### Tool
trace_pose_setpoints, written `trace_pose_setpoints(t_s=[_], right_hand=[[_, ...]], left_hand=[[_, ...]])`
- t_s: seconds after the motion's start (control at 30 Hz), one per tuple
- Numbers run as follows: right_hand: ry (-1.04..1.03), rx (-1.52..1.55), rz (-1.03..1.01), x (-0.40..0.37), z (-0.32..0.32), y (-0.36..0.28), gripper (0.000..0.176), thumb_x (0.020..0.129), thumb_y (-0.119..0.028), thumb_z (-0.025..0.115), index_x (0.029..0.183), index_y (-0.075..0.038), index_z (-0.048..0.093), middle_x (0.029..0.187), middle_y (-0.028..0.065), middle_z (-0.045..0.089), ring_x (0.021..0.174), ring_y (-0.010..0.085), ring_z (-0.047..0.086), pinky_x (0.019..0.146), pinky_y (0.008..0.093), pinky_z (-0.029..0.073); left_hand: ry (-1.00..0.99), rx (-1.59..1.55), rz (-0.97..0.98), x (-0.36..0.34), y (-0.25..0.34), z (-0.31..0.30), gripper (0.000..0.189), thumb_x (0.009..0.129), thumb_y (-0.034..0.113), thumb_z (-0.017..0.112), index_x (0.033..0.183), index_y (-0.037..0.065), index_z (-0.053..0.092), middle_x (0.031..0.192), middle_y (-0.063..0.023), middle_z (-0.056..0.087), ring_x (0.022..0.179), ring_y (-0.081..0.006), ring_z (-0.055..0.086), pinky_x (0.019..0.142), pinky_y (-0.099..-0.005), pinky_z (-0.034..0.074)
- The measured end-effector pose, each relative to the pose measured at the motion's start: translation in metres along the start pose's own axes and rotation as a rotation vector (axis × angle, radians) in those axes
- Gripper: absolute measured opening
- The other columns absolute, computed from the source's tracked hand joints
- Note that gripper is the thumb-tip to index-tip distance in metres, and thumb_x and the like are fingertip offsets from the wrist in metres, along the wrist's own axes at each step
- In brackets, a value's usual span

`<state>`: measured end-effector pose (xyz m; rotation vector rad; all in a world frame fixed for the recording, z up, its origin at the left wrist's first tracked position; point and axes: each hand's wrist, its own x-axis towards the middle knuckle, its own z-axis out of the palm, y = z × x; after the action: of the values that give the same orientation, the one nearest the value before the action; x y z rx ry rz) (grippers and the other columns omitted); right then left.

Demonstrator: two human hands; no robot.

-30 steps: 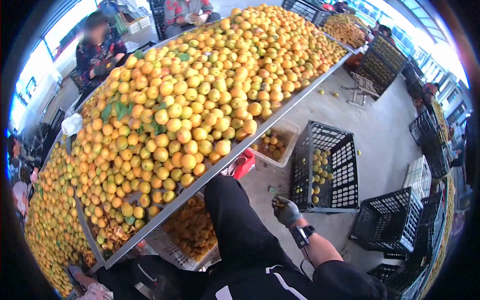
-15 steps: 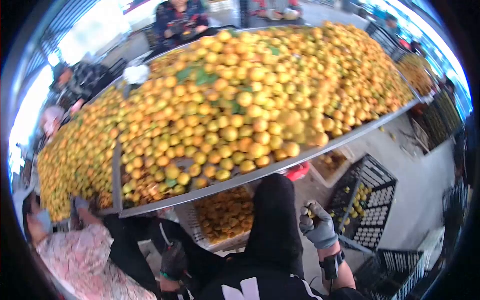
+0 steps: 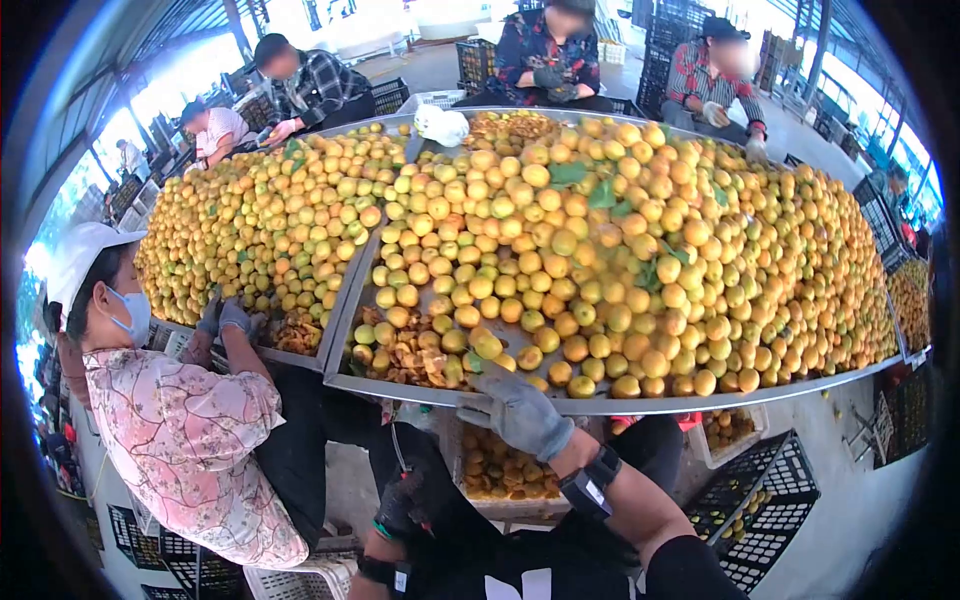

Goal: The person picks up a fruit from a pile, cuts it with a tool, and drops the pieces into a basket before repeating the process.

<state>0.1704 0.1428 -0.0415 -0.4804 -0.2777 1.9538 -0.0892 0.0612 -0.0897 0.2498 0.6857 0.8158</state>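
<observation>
My right hand (image 3: pixel 525 415), in a grey glove, reaches over the near metal rim of the table (image 3: pixel 590 405). Its fingers are stretched out and apart, close to a heap of torn apricot pieces (image 3: pixel 415 358). Whole apricots (image 3: pixel 620 318) are piled high beyond it, with some green leaves (image 3: pixel 602 193) among them. Low by my lap, my left hand (image 3: pixel 402 505), in a dark glove, is closed on a thin metal tool (image 3: pixel 400 448) that points upward. The tool's exact kind cannot be made out.
A crate of brownish fruit pieces (image 3: pixel 508 475) stands under the table edge. Black crates (image 3: pixel 765 510) lie to the right on the floor. A co-worker in a floral shirt (image 3: pixel 185 440) sits close on my left. Several other people sit across the table. A divider (image 3: pixel 355 285) splits the tabletop.
The view has swung left. My right hand has moved from beside the floor crates to the table edge, its curled fingers now stretched out. My left hand still holds the tool.
</observation>
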Motion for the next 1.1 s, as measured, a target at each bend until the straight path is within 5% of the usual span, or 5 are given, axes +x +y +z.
trace_pose_setpoints(t_s=[0.27, 0.73, 0.87, 0.93, 1.1], right_hand=[[0.34, -0.664, -0.23, 0.039, -0.01, -0.052, 0.025, 0.094, -0.014, 0.055, 0.114, -0.001, 0.059, 0.114, 0.0106, 0.063, 0.103, 0.0187, 0.062, 0.084, 0.0291, 0.051], [0.531, -2.664, -0.111, 0.135, -0.046, -0.092, 0.059, 0.075, -0.036, 0.072, 0.127, -0.016, 0.053, 0.12, 0.0118, 0.056, 0.11, 0.0335, 0.054, 0.091, 0.0459, 0.044], [0.465, -1.963, -0.463, 0.086, -0.026, -0.101, 0.054, 0.082, -0.025, 0.07, 0.13, -0.011, 0.049, 0.121, 0.0123, 0.055, 0.108, 0.0323, 0.056, 0.089, 0.0461, 0.048], [0.172, -0.783, -0.257, 0.045, -0.013, -0.091, 0.047, 0.089, -0.01, 0.062, 0.132, -0.008, 0.044, 0.125, 0.0129, 0.053, 0.108, 0.0274, 0.058, 0.089, 0.0417, 0.053], [-0.002, -0.319, -0.094, -0.042, 0.007, -0.048, 0.053, 0.089, -0.004, 0.06, 0.137, -0.007, 0.037, 0.133, 0.011, 0.048, 0.115, 0.0273, 0.056, 0.093, 0.0371, 0.051]], left_hand=[[-0.236, -0.162, -0.079, 0.007, 0.001, -0.038, 0.018, 0.089, 0.019, 0.058, 0.076, 0.012, 0.048, 0.058, 0.0004, 0.042, 0.041, -0.0138, 0.039, 0.037, -0.028, 0.031], [-0.114, -0.215, -0.106, 0.006, 0.014, -0.023, 0.009, 0.088, 0.014, 0.061, 0.09, 0.008, 0.054, 0.058, -0.0004, 0.043, 0.044, -0.0139, 0.04, 0.04, -0.0282, 0.034], [-0.161, -0.312, -0.187, 0.008, 0.009, -0.028, 0.013, 0.086, 0.014, 0.064, 0.094, 0.007, 0.056, 0.06, -0.0006, 0.046, 0.045, -0.0136, 0.042, 0.042, -0.0278, 0.036], [-0.192, -0.405, -0.222, 0.009, 0.005, -0.019, 0.015, 0.085, 0.013, 0.065, 0.096, 0.007, 0.056, 0.062, -0.0004, 0.048, 0.047, -0.0133, 0.044, 0.043, -0.0275, 0.037], [0.194, 0.486, -0.057, 0.026, 0.024, 0.076, 0.024, 0.083, 0.011, 0.068, 0.103, 0.009, 0.056, 0.072, 0.0008, 0.055, 0.058, -0.0095, 0.052, 0.051, -0.0237, 0.044]])
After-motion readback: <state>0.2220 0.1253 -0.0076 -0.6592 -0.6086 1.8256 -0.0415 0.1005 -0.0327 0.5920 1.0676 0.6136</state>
